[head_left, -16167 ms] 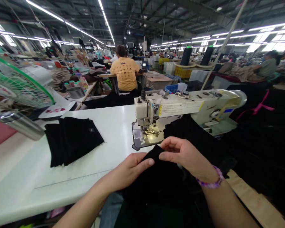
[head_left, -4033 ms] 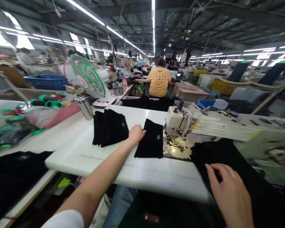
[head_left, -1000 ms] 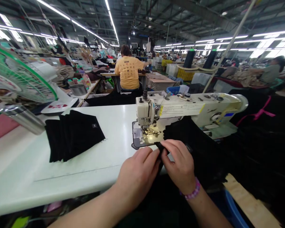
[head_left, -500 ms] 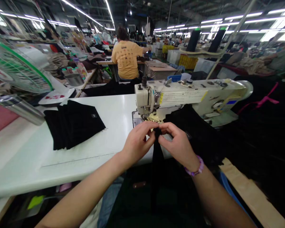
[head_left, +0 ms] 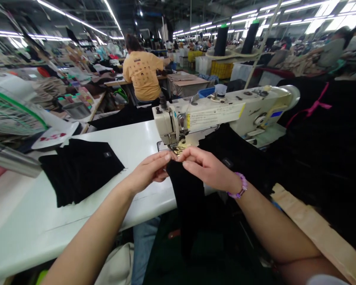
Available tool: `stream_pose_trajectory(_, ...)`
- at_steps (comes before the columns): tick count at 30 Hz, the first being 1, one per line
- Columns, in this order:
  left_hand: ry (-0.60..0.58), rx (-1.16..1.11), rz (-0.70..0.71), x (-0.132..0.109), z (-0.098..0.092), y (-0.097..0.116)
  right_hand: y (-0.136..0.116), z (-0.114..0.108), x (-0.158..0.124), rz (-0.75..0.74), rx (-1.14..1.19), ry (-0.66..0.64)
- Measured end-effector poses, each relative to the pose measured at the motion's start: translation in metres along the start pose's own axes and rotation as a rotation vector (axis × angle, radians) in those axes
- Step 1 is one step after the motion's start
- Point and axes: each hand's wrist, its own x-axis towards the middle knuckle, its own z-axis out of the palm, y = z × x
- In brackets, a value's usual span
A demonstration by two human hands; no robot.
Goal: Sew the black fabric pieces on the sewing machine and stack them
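My left hand (head_left: pixel 151 168) and my right hand (head_left: pixel 206 166) meet just in front of the sewing machine's needle area. Both pinch the top edge of a black fabric piece (head_left: pixel 188 198), which hangs down over the table edge toward my lap. Close behind the fingertips is the head of the sewing machine (head_left: pixel 169 124); the fabric's edge under the fingers is partly hidden. To the right of my right hand, more black fabric (head_left: pixel 231 146) with a small label lies on the machine bed. A stack of black cut pieces (head_left: pixel 83 170) rests on the white table, left of my left hand.
The white sewing table (head_left: pixel 106 221) runs off to the left. A green-rimmed fan (head_left: pixel 14 107) and a metal cylinder (head_left: pixel 13 158) stand at its far left. Thread cones (head_left: pixel 221 41) are behind the machine. A person in a yellow shirt (head_left: pixel 142 75) sits ahead.
The fabric has gone from a narrow bunched strip to a wider spread piece, its top edge now nearer the needle. The hands shifted slightly left, and the camera view turned right.
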Motion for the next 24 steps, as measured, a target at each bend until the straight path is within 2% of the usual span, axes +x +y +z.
stream_pose_trajectory(5, 0.123, 0.254, 0.085, -0.005, 0.013, 0.011, 0.009, 0.006, -0.001, 0.066, 0.109, 0.06)
stream_pose_trajectory(10, 0.215, 0.184, 0.11, -0.005, 0.021, 0.012, 0.019, 0.014, 0.0, 0.112, 0.258, 0.089)
stream_pose_trajectory(17, 0.265, 0.12, 0.106, -0.004, 0.022, 0.006, 0.022, 0.017, -0.002, 0.116, 0.26, 0.106)
stream_pose_trajectory(21, 0.565, 0.434, 0.362, -0.017, 0.03, 0.003, 0.022, 0.018, -0.005, 0.072, 0.178, 0.182)
stream_pose_trajectory(22, 0.618, 0.522, 0.431, -0.022, 0.033, 0.002, 0.022, 0.019, -0.006, 0.067, 0.169, 0.195)
stream_pose_trajectory(24, 0.649, 0.623, 0.517, -0.029, 0.039, -0.001, 0.021, 0.021, -0.007, 0.062, 0.159, 0.202)
